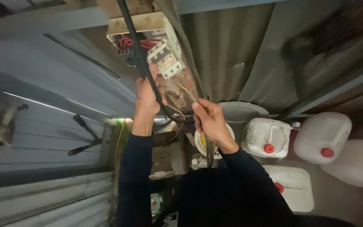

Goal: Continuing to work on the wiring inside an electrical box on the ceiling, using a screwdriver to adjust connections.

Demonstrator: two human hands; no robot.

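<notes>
My left hand (148,98) grips a thick black cable (132,38) that runs up past a white circuit breaker (166,59) mounted on a wooden board, with red wires (127,42) beside it. My right hand (209,122) pinches the stripped end of the cable, where thin yellow and orange wires (184,88) stick out toward the breaker. Both arms wear dark sleeves.
Corrugated metal walls (232,50) surround the board. Several white plastic jerrycans with red caps (322,136) stand on the floor at right. A white bucket lid (198,141) and a grey motor-like unit (167,159) lie below my hands. A black handle (82,136) hangs at left.
</notes>
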